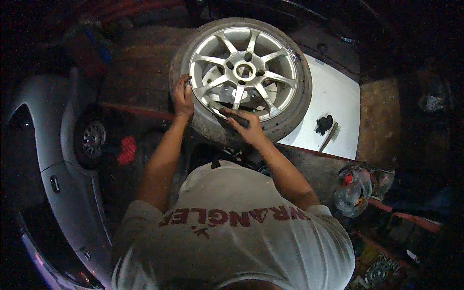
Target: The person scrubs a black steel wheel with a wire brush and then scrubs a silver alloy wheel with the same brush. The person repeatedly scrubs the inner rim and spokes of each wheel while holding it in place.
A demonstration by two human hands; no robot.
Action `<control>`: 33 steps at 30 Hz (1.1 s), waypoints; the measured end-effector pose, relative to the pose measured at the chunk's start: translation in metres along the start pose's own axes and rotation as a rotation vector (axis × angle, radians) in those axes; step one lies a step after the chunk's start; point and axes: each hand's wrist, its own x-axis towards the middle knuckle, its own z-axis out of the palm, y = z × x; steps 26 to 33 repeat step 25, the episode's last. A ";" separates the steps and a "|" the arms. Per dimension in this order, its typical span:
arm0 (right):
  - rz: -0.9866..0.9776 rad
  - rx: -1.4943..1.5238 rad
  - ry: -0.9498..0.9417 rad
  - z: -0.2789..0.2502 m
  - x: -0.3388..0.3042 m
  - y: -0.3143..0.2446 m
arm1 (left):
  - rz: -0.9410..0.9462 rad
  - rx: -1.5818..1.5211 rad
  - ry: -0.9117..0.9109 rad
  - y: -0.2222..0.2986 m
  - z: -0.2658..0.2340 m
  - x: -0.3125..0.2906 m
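Note:
A car wheel (244,71) lies flat, its silvery multi-spoke rim facing up inside a dark, worn tyre (299,108). At the left side of the rim, the bent fingers of my left hand (182,96) grip the wheel where tyre and rim meet. My right hand (249,128) is closed around a black-handled tool (238,119) at the near edge of the rim. The tool's tip points left along the rim lip; its exact kind is too dim to tell.
The wheel rests on a wooden surface (140,67), partly over a white board (338,96). On the board lie a black crumpled lump (324,124) and a brush (329,135). A grey car (63,159) stands at left; a clear plastic bag (354,191) sits right of me.

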 end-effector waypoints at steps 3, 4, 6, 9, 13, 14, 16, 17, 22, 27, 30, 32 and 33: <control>-0.010 -0.016 -0.006 -0.006 -0.004 -0.009 | -0.012 -0.021 0.028 0.000 0.001 -0.002; -0.003 -0.016 -0.018 -0.015 -0.014 -0.012 | -0.013 -0.021 0.026 -0.002 -0.004 -0.005; 0.139 -0.033 -0.061 -0.029 -0.035 -0.007 | -0.005 -0.037 0.026 -0.001 -0.005 -0.003; 0.071 0.058 0.000 -0.021 -0.033 -0.006 | -0.038 -0.063 0.035 0.002 -0.006 -0.005; -0.048 -0.009 0.036 0.022 0.027 0.000 | -0.019 -0.041 0.070 0.000 0.000 0.000; -0.026 -0.031 0.050 0.026 0.031 0.004 | -0.029 -0.076 0.078 0.002 0.003 0.000; -0.037 -0.020 0.008 0.018 0.025 -0.007 | -0.057 -0.121 0.100 -0.001 0.000 -0.003; -0.034 -0.028 -0.020 0.011 0.013 -0.011 | -0.072 -0.089 0.118 -0.004 -0.003 -0.004; -0.020 -0.118 -0.031 0.001 -0.002 0.001 | -0.093 -0.110 0.170 -0.018 0.002 -0.008; -0.024 -0.038 0.032 0.029 0.036 0.001 | -0.101 -0.166 0.178 -0.031 0.010 -0.010; -0.024 -0.038 0.032 0.029 0.036 0.001 | -0.101 -0.166 0.178 -0.031 0.010 -0.010; -0.024 -0.038 0.032 0.029 0.036 0.001 | -0.101 -0.166 0.178 -0.031 0.010 -0.010; -0.024 -0.038 0.032 0.029 0.036 0.001 | -0.101 -0.166 0.178 -0.031 0.010 -0.010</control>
